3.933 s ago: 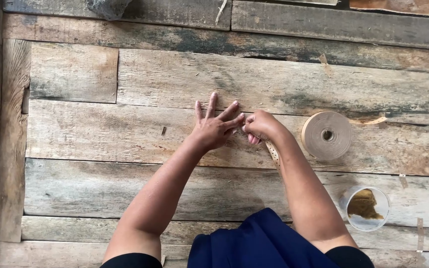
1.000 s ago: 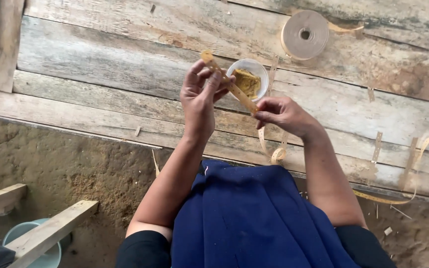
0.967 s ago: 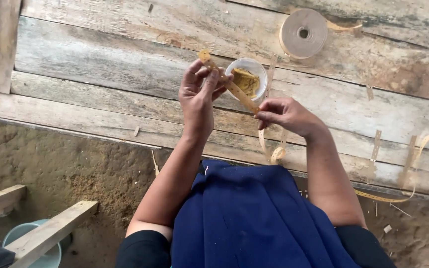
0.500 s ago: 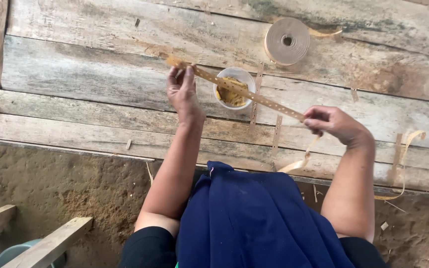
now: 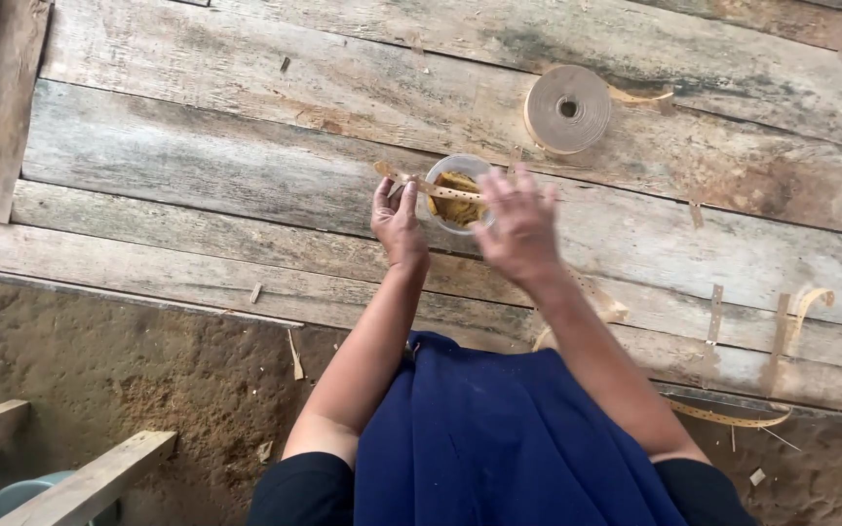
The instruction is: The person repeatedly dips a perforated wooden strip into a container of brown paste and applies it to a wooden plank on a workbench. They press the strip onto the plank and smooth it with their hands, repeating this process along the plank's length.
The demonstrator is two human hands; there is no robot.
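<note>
My left hand [image 5: 398,220] pinches one end of a thin tan strip [image 5: 428,185] that stretches right over a clear plastic cup [image 5: 455,193] of yellowish paste on the wooden planks. My right hand [image 5: 520,226] is blurred with its fingers spread, just right of the cup, over the strip; I cannot tell whether it touches the strip. A rolled coil of the same tan strip [image 5: 567,108] lies on the boards beyond the cup.
Weathered wooden planks [image 5: 246,127] form the work surface, with short strip offcuts [image 5: 799,310] scattered at right. A curled strip [image 5: 728,417] hangs off the near edge. Bare earth [image 5: 99,370] lies below, with wooden pieces [image 5: 90,482] and a blue-grey bucket rim [image 5: 2,499] at lower left.
My right hand has let go of the far end of the strip and swung back left toward the cup, fingers spread. My left hand still holds the strip near the cup.
</note>
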